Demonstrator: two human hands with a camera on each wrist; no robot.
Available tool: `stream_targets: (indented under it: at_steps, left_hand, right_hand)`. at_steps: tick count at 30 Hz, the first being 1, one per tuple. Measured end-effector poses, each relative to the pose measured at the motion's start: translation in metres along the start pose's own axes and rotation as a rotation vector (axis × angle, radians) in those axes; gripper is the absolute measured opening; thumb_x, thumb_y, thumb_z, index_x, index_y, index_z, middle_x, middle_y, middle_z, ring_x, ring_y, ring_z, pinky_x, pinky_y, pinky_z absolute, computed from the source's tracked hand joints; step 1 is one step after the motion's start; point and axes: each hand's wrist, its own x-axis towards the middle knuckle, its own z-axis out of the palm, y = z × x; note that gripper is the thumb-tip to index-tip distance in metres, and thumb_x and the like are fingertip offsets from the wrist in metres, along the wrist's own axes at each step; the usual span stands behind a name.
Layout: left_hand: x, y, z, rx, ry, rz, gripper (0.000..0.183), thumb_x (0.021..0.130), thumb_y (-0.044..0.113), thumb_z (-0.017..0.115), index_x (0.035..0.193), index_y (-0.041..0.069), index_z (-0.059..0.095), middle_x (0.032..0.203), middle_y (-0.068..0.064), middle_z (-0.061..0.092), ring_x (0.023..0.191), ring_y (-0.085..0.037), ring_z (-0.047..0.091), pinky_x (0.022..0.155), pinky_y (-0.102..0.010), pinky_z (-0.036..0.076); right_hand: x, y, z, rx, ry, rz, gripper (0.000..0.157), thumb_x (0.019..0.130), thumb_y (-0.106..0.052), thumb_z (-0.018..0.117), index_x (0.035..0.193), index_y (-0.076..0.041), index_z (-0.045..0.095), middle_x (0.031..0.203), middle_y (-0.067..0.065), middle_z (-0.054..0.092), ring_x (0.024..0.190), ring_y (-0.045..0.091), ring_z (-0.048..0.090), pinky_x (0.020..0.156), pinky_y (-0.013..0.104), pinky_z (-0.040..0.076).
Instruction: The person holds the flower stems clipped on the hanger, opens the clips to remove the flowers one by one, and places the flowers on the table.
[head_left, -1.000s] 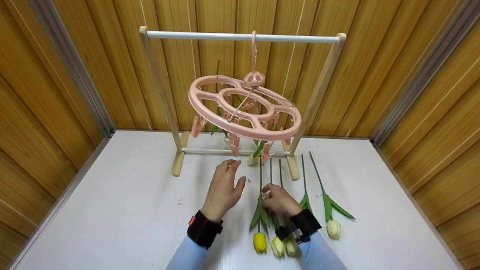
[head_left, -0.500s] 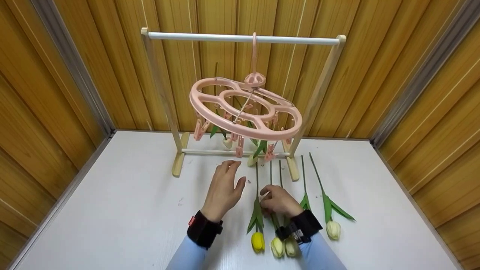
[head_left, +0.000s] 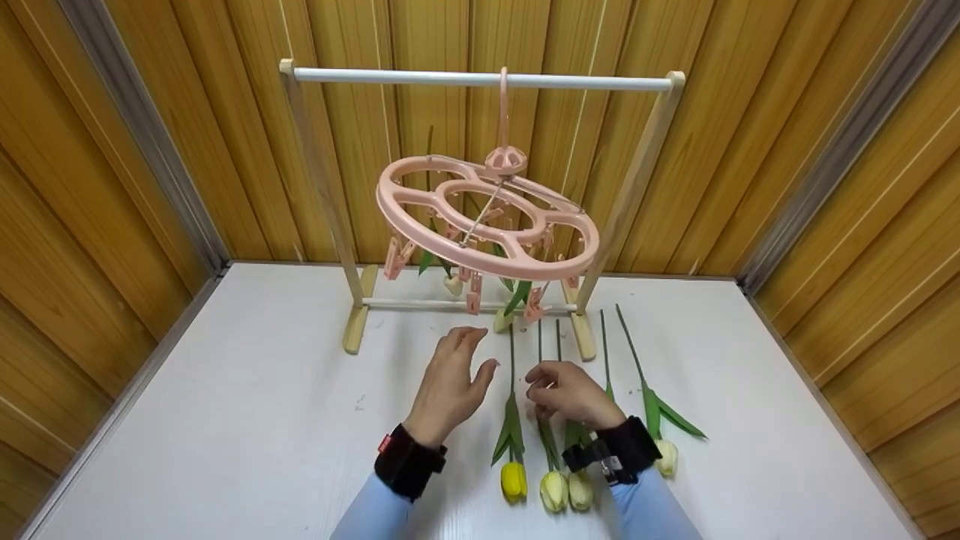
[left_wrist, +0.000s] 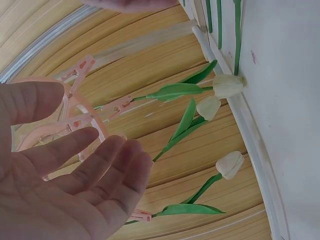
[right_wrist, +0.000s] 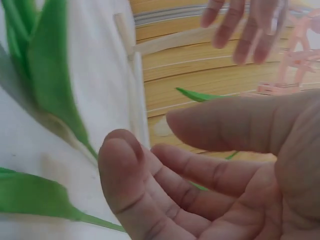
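Observation:
My left hand hovers over the white table, fingers spread and nothing in them; the left wrist view shows its bare palm. My right hand is above the tulip stems with fingers loosely bent, and the right wrist view shows a gap between thumb and fingertips. Left of it lies a yellow tulip. Below it are two pale tulips, one beside the other. A pink round clip hanger hangs ahead of both hands. White tulips dangle head-down from its clips.
The hanger hooks over the white bar of a wooden stand. Farther right lies another pale tulip, its head partly behind the right wristband. Wood-panelled walls enclose the table.
The yellow tulip has shifted slightly left, away from my right hand. My right hand has then drawn a little to the right and up. My left hand has barely moved.

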Motion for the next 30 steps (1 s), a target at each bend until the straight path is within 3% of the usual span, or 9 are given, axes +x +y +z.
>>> stream_targets:
  at_steps: [6,15,26,30]
  left_hand:
    - [-0.001,0.005,-0.005,-0.024,-0.039,0.016,0.037,0.097,0.011,0.07,0.13,-0.004,0.063,0.122,-0.018,0.064,0.112,-0.034,0.062,0.096,-0.047,0.052]
    - [-0.002,0.013,-0.012,-0.079,-0.089,-0.001,0.039,0.099,0.011,0.066,0.135,-0.004,0.06,0.124,-0.019,0.064,0.109,-0.031,0.063,0.092,-0.047,0.054]
    - [0.009,0.036,-0.012,-0.208,-0.138,-0.002,0.04,0.103,0.013,0.06,0.14,-0.003,0.058,0.129,-0.018,0.064,0.11,-0.033,0.063,0.089,-0.046,0.054]
    - [0.01,0.044,-0.006,-0.22,-0.172,0.007,0.046,0.106,0.015,0.057,0.148,-0.003,0.051,0.139,-0.021,0.06,0.118,-0.032,0.063,0.096,-0.047,0.054]
  right_hand:
    - [-0.009,-0.007,-0.005,-0.03,0.074,-0.123,0.028,0.1,-0.009,0.063,0.12,0.01,0.064,0.107,0.025,0.069,0.083,0.044,0.068,0.074,0.051,0.06]
    - [-0.015,-0.011,-0.013,-0.045,0.218,-0.237,0.024,0.1,-0.004,0.063,0.121,0.006,0.066,0.105,0.019,0.07,0.085,0.028,0.068,0.072,0.03,0.057]
    - [-0.018,-0.041,-0.057,-0.096,0.465,-0.315,0.025,0.099,0.001,0.064,0.123,0.004,0.067,0.114,0.018,0.07,0.1,0.029,0.068,0.081,0.022,0.053]
    - [-0.016,-0.048,-0.072,-0.14,0.523,-0.333,0.027,0.098,0.0,0.066,0.125,0.005,0.065,0.119,0.019,0.068,0.105,0.033,0.067,0.085,0.021,0.051]
